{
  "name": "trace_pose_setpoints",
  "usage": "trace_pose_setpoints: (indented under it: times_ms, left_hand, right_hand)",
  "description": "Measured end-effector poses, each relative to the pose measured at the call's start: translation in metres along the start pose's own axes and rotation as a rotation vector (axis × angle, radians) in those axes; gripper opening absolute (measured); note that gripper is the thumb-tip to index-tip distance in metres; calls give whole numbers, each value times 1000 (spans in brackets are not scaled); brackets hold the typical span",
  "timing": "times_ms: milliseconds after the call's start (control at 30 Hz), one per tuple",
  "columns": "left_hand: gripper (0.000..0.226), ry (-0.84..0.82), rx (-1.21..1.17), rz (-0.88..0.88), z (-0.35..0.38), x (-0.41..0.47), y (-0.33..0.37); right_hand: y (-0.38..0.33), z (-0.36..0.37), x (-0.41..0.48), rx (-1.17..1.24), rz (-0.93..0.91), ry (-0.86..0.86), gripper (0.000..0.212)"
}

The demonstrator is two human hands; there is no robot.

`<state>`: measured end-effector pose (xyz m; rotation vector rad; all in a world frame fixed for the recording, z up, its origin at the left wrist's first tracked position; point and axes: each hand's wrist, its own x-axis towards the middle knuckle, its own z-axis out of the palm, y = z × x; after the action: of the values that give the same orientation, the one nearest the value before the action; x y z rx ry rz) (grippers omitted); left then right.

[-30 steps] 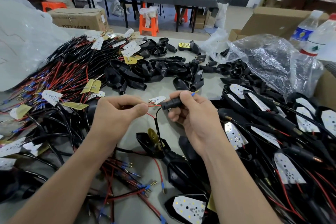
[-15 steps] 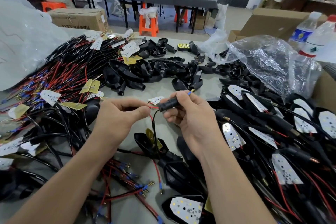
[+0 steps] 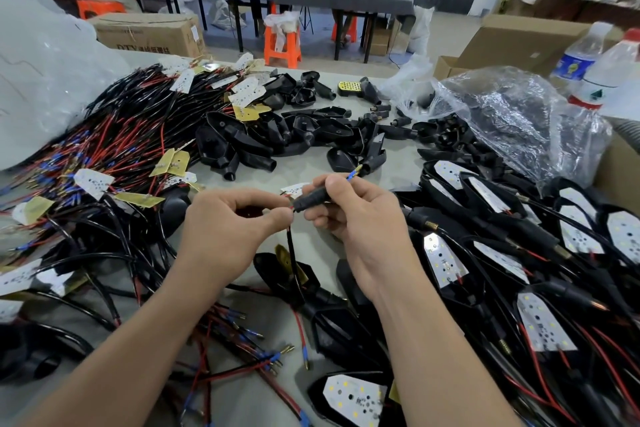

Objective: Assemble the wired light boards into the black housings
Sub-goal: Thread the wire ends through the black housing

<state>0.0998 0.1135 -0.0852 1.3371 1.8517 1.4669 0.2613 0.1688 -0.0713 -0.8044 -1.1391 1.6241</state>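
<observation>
Your left hand (image 3: 235,229) and right hand (image 3: 360,218) are bare. Left forearm (image 3: 138,340) and right forearm (image 3: 440,340) bare too, uncovered down to the bottom edge.

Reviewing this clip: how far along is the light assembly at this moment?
Done: housings with boards seated are stacked at the right. In hand: the right hand grips a black stem, the left hand pinches the wires at its mouth; a blue-tipped wire pokes out the far end. Left: a big pile of loose wired boards and a heap of empty housings.
</observation>
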Motion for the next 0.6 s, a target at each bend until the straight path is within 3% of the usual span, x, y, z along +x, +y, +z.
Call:
trace_pose_setpoints:
  times_ms: [167,333,500,600]
  left_hand:
    - [22,-144,-124,-108,3,1,3]
    - [26,-55,-71,-50,4,-2,5]
    - [7,-117,-59,-61,2,-5,5]
    - [19,-97,6,-35,5,-9,5]
  right_hand:
    - [-2,-2,0,90,3,-4,21]
    - [-1,-3,0,-23,27,-48,21]
    - [-1,-1,0,-87,31,18,26]
    - [1,1,-2,-246,-5,35,26]
